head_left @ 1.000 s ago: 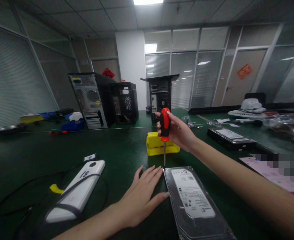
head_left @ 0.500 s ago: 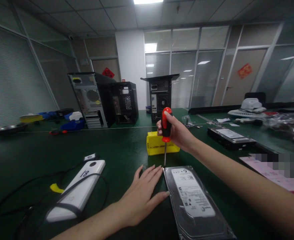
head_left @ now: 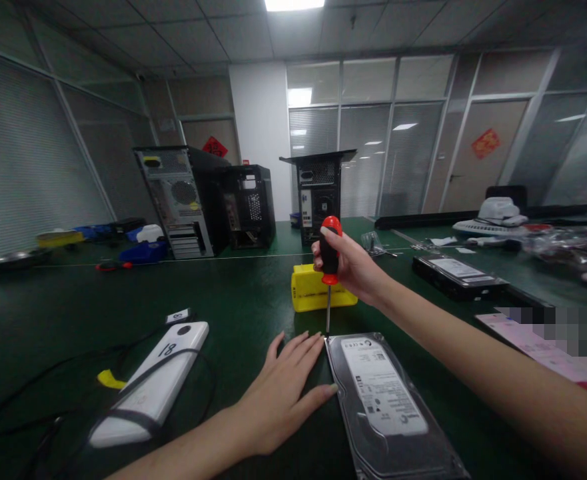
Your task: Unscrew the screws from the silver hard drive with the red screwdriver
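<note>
A hard drive (head_left: 346, 413) with a white label lies on the green table in front of me. My right hand (head_left: 353, 263) is wrapped round the red and black handle of a screwdriver (head_left: 330, 257). The shaft points straight down, its tip at the drive's far left corner. Flat on the table, my left hand (head_left: 290, 387) has its fingers stretched out. Its fingertips reach that same corner and the thumb touches the drive's left edge. Just behind the screwdriver stands a yellow box (head_left: 307, 293).
A white power bank (head_left: 156, 387) with a black cable lies at the left. Another hard drive (head_left: 460, 277) sits on the right, beyond a pink sheet (head_left: 528, 347). Computer cases (head_left: 203, 200) stand at the back. A blue object (head_left: 146, 251) is near them.
The view has shifted very slightly. The screwdriver handle appears a little turned in my right hand; my left hand and the hard drive stay in place.
</note>
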